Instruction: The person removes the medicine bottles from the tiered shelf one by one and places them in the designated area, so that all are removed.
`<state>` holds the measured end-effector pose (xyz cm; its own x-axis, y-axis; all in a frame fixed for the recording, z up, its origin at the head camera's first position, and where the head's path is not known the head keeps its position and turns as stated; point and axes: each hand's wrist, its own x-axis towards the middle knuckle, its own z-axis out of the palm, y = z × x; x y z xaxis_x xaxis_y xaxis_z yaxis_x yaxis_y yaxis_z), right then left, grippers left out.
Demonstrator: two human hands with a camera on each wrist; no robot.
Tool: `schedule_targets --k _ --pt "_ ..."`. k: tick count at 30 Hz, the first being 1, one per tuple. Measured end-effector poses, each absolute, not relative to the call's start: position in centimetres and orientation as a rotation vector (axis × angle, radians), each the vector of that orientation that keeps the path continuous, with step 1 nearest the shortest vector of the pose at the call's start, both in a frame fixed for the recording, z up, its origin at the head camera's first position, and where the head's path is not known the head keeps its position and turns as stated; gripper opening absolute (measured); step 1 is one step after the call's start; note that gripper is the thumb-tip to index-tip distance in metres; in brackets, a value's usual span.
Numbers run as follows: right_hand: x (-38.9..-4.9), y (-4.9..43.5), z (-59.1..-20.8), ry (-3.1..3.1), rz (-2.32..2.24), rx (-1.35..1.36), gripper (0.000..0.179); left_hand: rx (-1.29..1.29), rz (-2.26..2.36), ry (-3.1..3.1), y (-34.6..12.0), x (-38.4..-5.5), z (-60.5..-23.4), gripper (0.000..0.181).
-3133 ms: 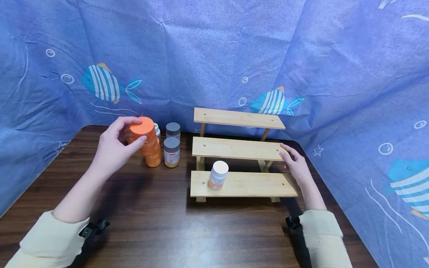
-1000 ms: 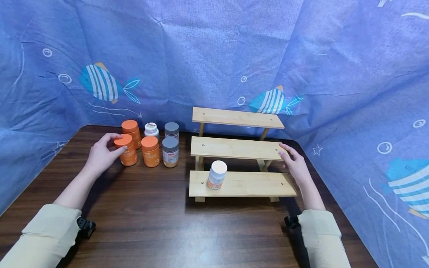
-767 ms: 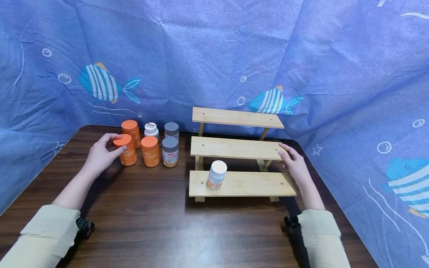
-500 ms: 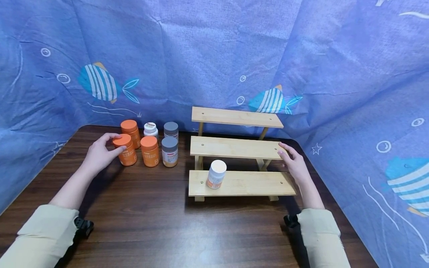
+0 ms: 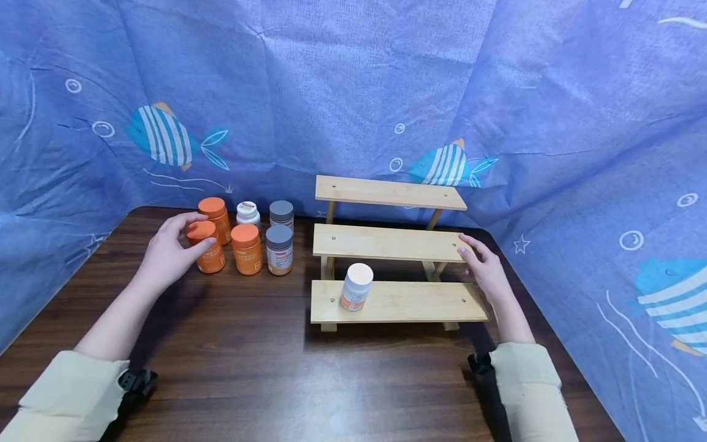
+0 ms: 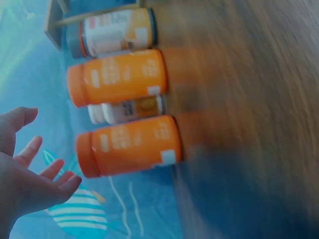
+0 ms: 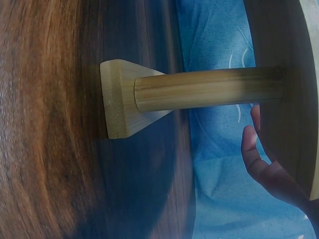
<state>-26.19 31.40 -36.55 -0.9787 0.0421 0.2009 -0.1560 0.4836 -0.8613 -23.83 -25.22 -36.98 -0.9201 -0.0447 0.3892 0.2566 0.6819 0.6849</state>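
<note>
My left hand [image 5: 167, 253] is spread around the cap of the front-left orange bottle [image 5: 210, 258], which stands on the table. In the left wrist view, its fingers [image 6: 31, 149] are apart from the orange bottle [image 6: 130, 147]. My right hand [image 5: 486, 270] holds the right end of the middle tier of a three-tier wooden display rack [image 5: 386, 244]. The right wrist view shows curled fingers [image 7: 250, 149] beyond a board, partly hidden by it. A white bottle [image 5: 356, 287] with an orange-banded label stands upright on the lowest tier, left of its middle.
Beside the left hand's bottle stand another front orange bottle [image 5: 247, 249] and a grey-capped jar [image 5: 279, 250]. Behind them are an orange bottle [image 5: 214, 218], a white bottle [image 5: 248, 213] and a second grey-capped jar [image 5: 282, 212]. Blue cloth [image 5: 342, 110] hangs behind the dark wooden table [image 5: 276, 368].
My left hand has lowered the orange bottle it carried onto the table at the front left of the group, then loosened its fingers. My right hand has stayed at the rack.
</note>
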Motion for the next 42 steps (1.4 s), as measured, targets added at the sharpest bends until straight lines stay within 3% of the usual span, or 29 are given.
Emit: schedule_targets --k 20,34,42 --pt "-26.0 31.2 -36.4 -2.533 1.508 0.080 0.052 -0.332 -1.254 -2.468 -19.7 -20.3 -33.7 0.056" --pt "-28.0 33.1 -38.9 -2.555 1.432 0.066 0.053 -0.420 -1.304 -2.385 -15.2 -18.8 -34.3 0.055" --pt "-27.3 32.3 -37.8 -2.551 1.465 0.062 0.052 -0.485 -1.352 -2.412 -12.8 -18.3 -34.6 0.060"
